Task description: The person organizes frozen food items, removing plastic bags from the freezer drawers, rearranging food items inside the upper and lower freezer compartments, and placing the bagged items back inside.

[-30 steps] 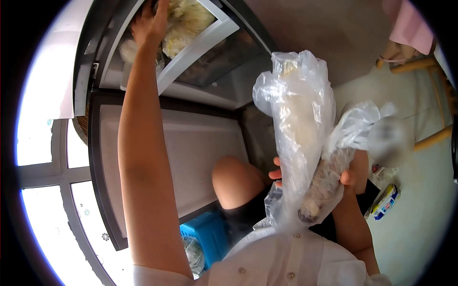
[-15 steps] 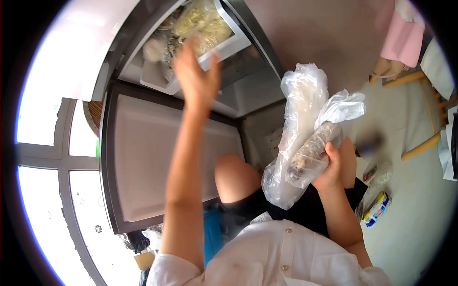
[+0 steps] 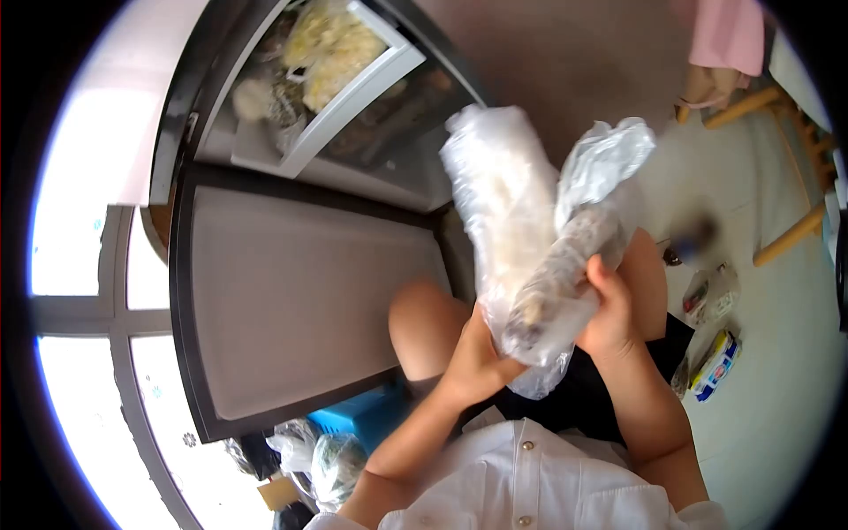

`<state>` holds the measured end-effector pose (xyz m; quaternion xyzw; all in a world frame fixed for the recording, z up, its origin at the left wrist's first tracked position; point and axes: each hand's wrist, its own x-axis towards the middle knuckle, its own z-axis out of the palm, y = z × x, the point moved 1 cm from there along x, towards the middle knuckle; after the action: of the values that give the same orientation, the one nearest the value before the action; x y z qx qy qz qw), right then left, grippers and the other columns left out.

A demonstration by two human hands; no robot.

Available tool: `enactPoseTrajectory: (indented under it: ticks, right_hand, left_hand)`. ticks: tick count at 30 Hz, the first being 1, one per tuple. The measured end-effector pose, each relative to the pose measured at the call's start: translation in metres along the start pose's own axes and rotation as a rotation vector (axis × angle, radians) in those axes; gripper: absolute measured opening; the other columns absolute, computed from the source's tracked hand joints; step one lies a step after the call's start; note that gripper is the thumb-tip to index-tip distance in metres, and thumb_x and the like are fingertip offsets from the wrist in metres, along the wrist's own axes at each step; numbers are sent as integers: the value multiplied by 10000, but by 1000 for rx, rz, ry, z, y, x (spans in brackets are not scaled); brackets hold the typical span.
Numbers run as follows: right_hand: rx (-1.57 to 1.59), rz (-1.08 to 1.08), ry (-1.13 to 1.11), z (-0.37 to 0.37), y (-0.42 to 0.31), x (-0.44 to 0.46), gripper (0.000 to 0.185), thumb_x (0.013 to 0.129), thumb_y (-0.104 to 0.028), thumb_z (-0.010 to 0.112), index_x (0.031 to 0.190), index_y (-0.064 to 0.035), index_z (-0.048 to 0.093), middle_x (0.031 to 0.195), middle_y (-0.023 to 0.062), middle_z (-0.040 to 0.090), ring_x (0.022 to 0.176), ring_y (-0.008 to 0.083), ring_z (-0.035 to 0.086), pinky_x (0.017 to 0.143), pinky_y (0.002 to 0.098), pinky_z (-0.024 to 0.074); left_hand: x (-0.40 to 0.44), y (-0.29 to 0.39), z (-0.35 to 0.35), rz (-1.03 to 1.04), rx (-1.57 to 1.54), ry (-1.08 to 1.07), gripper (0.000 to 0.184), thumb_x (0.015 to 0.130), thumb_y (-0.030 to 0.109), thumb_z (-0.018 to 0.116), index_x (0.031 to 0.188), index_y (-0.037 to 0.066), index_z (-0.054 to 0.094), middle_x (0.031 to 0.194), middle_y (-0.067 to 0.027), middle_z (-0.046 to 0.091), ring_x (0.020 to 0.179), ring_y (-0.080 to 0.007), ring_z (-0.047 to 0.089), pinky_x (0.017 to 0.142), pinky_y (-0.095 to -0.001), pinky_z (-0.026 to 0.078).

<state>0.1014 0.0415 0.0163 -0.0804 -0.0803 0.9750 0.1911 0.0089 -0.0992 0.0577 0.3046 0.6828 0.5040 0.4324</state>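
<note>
Two food-filled plastic bags are held up over my lap, side by side and touching. The larger, whitish plastic bag (image 3: 503,194) is long, with pale contents blurred by the film. My left hand (image 3: 477,367) is wrapped round its lower end, fingers partly hidden behind it. My right hand (image 3: 611,309) grips the smaller clear plastic bag (image 3: 561,274) from the right, thumb on top. It has lumpy grey-brown contents I cannot name and a gathered, twisted top. Ahead on the left, a white freezer drawer (image 3: 353,88) is pulled out, holding bagged yellowish food (image 3: 331,62).
The open fridge door (image 3: 309,300) stands to the left of my knees. Below it are a blue bin (image 3: 362,415) and several plastic bags (image 3: 336,468). On the right floor lie a colourful packet (image 3: 715,367) and a clear bag (image 3: 711,296); a wooden chair (image 3: 786,221) stands beyond.
My left hand has come back from the freezer drawer and taken hold of the larger bag's lower end. Both bags have shifted slightly left in view.
</note>
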Motion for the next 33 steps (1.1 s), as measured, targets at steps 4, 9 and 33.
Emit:
enactPoseTrajectory:
  ticks: [4,9,33]
  right_hand:
    - [-101,35,-28,2,-2,-1,494,865,-378,634,1202,-32,529,1111,74,606,1034,208,578,914,364,456]
    - [-226,77,-30,8,-11,-1,525,850,-394,650,1208,-33,519,1131,79,596,1046,207,565,926,356,442]
    - [-170,189,-332,25,-13,21,989,719,-399,663,1483,-14,167,1369,319,407,1219,499,455,1028,516,383]
  left_hand:
    - [-3,5,15,-61,-116,243,753,717,51,793,1332,0,362,1286,-119,518,1159,-182,516,979,-326,421]
    - [-7,2,8,-68,-324,259,699,726,77,803,1297,-6,407,1221,-112,576,1093,-178,574,953,-333,456]
    - [-33,38,-97,101,-387,372,798,566,166,783,1269,-57,476,1127,-171,619,979,-257,639,841,-355,523]
